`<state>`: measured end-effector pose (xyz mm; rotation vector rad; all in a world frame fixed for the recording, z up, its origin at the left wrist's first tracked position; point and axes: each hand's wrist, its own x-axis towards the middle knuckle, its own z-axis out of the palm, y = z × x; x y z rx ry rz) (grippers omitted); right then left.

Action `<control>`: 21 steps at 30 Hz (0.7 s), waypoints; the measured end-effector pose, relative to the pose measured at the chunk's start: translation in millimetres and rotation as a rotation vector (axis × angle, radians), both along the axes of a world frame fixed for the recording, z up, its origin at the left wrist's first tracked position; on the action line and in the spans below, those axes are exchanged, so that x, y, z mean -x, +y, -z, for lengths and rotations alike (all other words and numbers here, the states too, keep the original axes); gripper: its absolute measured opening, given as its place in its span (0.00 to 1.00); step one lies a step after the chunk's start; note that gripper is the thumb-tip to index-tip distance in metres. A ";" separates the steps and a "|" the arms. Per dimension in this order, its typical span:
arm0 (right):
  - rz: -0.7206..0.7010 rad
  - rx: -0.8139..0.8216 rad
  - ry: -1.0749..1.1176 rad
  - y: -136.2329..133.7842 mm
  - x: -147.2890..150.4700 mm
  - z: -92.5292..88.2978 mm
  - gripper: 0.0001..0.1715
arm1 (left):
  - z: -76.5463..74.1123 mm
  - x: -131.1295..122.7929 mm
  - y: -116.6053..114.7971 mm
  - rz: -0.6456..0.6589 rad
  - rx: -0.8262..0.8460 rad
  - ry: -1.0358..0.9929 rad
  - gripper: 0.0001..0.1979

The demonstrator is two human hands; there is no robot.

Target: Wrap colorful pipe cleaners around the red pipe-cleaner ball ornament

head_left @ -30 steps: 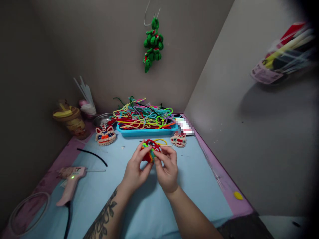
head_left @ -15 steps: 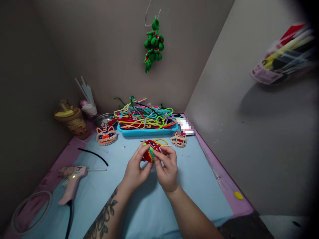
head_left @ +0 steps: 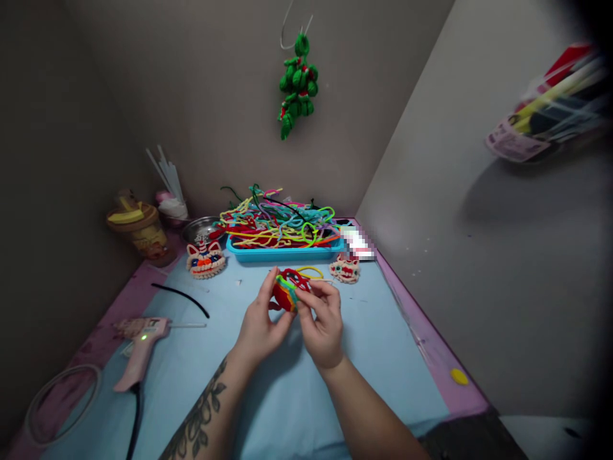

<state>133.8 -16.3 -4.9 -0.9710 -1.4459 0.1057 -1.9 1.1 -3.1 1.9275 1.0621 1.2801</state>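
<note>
Blue cloth [head_left: 383,358] below, left hand [head_left: 256,326] and right hand [head_left: 323,329] above it, red piece [head_left: 284,298] between them.
The cloth fills much of the lower frame; the tray [head_left: 287,255], heaped with tangled cords [head_left: 282,220], stands at centre; the glue gun [head_left: 140,358] lies lower left, its light green; the left hand, just left of centre, grips the red piece between fingers and thumb; the right hand pinches its right side; one cream head [head_left: 205,260] sits left of the tray's front; the piece, with its multicoloured band, is at mid-frame.
</note>
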 end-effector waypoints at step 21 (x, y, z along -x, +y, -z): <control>0.034 -0.002 -0.013 0.0 2.0 -1.9 0.16 | -2.0 -2.6 0.8 0.000 0.026 -0.067 0.29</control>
